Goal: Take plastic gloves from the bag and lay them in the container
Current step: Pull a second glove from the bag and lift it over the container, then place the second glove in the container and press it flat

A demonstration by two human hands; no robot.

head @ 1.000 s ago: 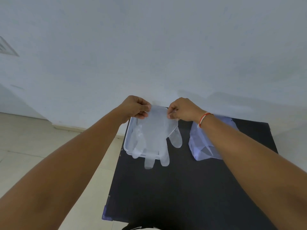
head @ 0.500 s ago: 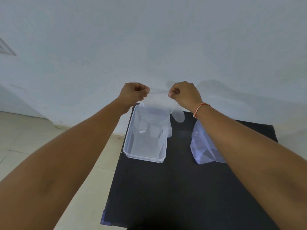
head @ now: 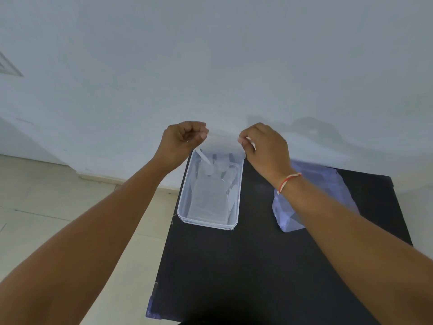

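A clear plastic glove (head: 214, 184) hangs cuff-up between both hands, its lower part down inside the clear rectangular container (head: 184, 202) on the black table. My left hand (head: 181, 139) pinches the cuff's left corner above the container's far end. My right hand (head: 262, 146) pinches the right corner. The translucent bluish bag (head: 328, 184) lies on the table to the right, partly hidden behind my right forearm. Whether other gloves lie under this one in the container is unclear.
The black table (head: 257, 266) stands against a pale wall (head: 210, 66), with its left edge over a tiled floor (head: 58, 207). The container sits close to that left edge. A red-and-white thread band circles my right wrist.
Both hands lifted the glove up and away toward the wall, then brought it over the container. Its fingers, which draped over the container's near edge, now hang inside it.
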